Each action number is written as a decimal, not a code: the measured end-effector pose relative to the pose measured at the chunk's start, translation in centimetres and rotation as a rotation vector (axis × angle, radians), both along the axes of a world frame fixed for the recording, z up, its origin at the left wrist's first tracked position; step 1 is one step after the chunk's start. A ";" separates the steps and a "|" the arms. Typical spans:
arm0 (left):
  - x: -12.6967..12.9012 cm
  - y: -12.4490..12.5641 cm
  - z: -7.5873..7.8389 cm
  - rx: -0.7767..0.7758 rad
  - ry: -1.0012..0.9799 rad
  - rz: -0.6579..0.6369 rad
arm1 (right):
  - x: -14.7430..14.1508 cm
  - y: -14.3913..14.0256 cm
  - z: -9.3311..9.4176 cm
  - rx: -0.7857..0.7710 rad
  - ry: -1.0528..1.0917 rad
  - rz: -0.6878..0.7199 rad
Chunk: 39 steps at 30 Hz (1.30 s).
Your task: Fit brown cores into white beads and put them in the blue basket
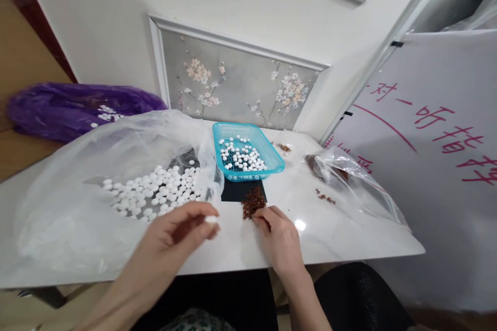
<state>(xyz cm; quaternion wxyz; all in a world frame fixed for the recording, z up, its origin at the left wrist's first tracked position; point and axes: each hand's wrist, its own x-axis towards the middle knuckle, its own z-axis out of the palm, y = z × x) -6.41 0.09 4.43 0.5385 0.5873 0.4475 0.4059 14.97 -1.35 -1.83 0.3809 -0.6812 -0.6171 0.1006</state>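
Observation:
Between the thumb and fingers of my left hand [174, 240] is a small white ball [212, 219], held above the front of the table. My right hand [277, 235] is closed in a pinch at the lower edge of a pile of small dark-brown pieces [253, 200] that look like dried cloves. Whatever sits between those fingertips is too small to make out. Behind the pile, a blue plastic basket [277, 165] has many white balls in it. Left of my left hand, an open clear plastic bag [77, 186] contains many more white balls.
A dark flat sheet [232, 191] lies partly beneath the basket and pile. To the right are a clear bag with brown contents [349, 176] and some loose brown pieces [325, 197]. A purple bag [70, 106] lies back left. The white table [368, 238] meets a panelled wall.

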 end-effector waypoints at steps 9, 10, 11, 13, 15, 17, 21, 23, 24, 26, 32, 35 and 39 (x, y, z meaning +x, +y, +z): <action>6.2 0.3 -3.9 -0.589 -0.618 -0.200 | 0.9 -0.2 -0.6 0.041 0.068 -0.008; 6.2 0.4 -4.0 -0.604 -0.651 -0.193 | 0.9 -0.3 -0.6 0.052 0.081 -0.007; 6.2 0.5 -4.1 -0.617 -0.677 -0.190 | 0.9 -0.3 -0.5 0.062 0.095 -0.004; 6.0 0.4 -4.1 -0.643 -0.700 -0.184 | 0.9 -0.5 -0.2 0.078 0.127 0.011; 5.8 0.3 -4.2 -0.672 -0.708 -0.163 | 0.8 -0.8 0.2 0.098 0.205 0.047; 5.6 0.1 -4.2 -0.690 -0.721 -0.142 | 0.6 -1.1 0.6 0.116 0.327 0.104; 5.3 0.1 -4.5 -0.698 -0.739 -0.156 | 0.1 -1.8 1.2 0.104 0.517 0.197; 5.2 0.1 -4.6 -0.690 -0.736 -0.179 | -0.1 -2.1 1.4 0.081 0.576 0.178; 5.2 0.1 -4.6 -0.683 -0.735 -0.190 | -0.2 -2.3 1.5 0.069 0.611 0.158; 5.2 0.2 -4.6 -0.670 -0.739 -0.202 | -0.5 -2.6 1.7 0.045 0.699 0.143; 5.4 0.2 -4.7 -0.666 -0.754 -0.180 | -1.1 -3.0 2.2 -0.027 0.891 0.290; 5.5 0.2 -4.6 -0.667 -0.748 -0.158 | -1.4 -3.1 2.6 -0.024 0.900 0.302; 5.6 0.0 -4.4 -0.618 -0.757 -0.222 | -1.8 -3.2 2.8 -0.030 0.917 0.262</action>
